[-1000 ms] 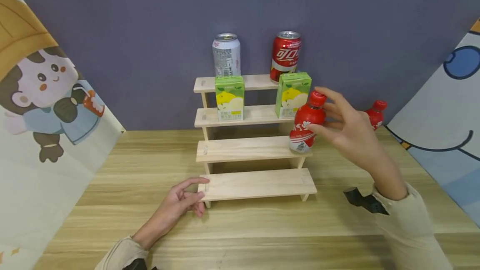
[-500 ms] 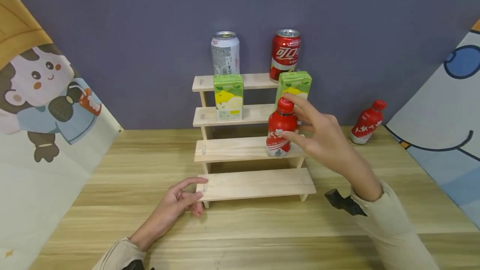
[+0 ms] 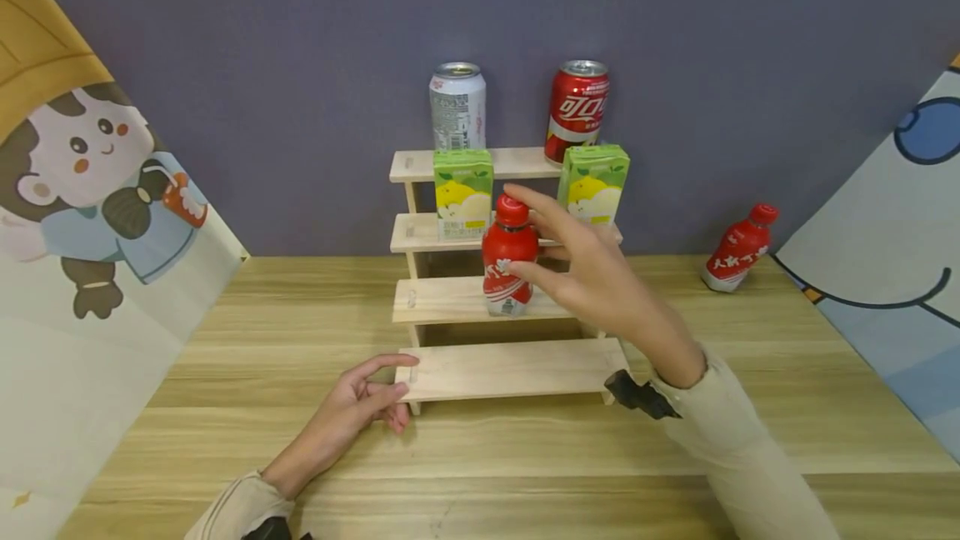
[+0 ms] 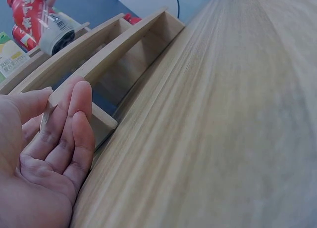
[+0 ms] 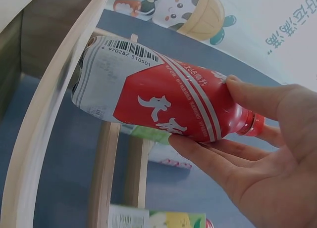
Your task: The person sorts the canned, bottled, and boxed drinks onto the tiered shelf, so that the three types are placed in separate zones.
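Note:
My right hand point(image 3: 600, 273) grips a red plastic drink bottle point(image 3: 510, 257) around its upper part, thumb on one side and fingers on the other. The bottle is upright at the second step from the bottom of a wooden tiered shelf point(image 3: 510, 369), left of that step's middle. In the right wrist view, the bottle's white base point(image 5: 99, 79) is close to a step board; whether it touches cannot be told. My left hand point(image 3: 360, 398) pinches the left end of the lowest step. Its thumb lies on top and fingers curl beneath in the left wrist view.
Two green juice boxes, a left one point(image 3: 462, 190) and a right one point(image 3: 596, 182), stand on the third step. A white can point(image 3: 459, 111) and a red cola can point(image 3: 577, 111) stand on the top step. Another red bottle point(image 3: 738, 248) stands at the table's right, near the wall.
My right hand has carried the red bottle leftward along the second step, from its right end to left of its middle. The left hand keeps its hold on the lowest step.

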A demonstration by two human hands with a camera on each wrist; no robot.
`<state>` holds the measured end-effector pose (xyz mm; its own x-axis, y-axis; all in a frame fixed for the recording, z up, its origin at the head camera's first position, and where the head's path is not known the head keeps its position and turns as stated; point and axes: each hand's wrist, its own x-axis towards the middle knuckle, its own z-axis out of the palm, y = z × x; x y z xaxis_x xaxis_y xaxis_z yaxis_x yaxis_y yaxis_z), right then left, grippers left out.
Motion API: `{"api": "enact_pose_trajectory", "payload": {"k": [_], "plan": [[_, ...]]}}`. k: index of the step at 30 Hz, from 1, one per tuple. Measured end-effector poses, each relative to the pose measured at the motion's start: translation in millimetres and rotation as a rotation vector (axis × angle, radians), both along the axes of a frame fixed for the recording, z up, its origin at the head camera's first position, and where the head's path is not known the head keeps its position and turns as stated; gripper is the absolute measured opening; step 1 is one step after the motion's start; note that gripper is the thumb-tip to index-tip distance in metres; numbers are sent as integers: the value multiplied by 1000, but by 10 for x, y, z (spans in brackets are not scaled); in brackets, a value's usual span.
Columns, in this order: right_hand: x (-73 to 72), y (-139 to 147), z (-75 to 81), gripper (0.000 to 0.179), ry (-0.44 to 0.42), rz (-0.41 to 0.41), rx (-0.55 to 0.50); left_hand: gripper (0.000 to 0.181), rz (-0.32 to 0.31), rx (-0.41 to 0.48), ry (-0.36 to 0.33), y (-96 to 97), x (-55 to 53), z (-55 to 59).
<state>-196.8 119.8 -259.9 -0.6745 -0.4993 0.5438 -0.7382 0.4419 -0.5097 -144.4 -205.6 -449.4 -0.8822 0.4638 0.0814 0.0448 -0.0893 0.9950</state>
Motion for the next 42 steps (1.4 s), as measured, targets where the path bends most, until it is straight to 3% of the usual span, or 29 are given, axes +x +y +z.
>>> {"api": "enact_pose_trajectory", "payload": {"k": [13,29,42], "plan": [[-121,-261,-41,77,31,74,-40,45,-9,20,2,7,-11,10],[-169,-444,-138,78,-4,69,-84,45,-12,28,-4,4,8,21],[-222,-454,-204,79,37,47,-67,45,-12,17,2,14,-8,11]]}}
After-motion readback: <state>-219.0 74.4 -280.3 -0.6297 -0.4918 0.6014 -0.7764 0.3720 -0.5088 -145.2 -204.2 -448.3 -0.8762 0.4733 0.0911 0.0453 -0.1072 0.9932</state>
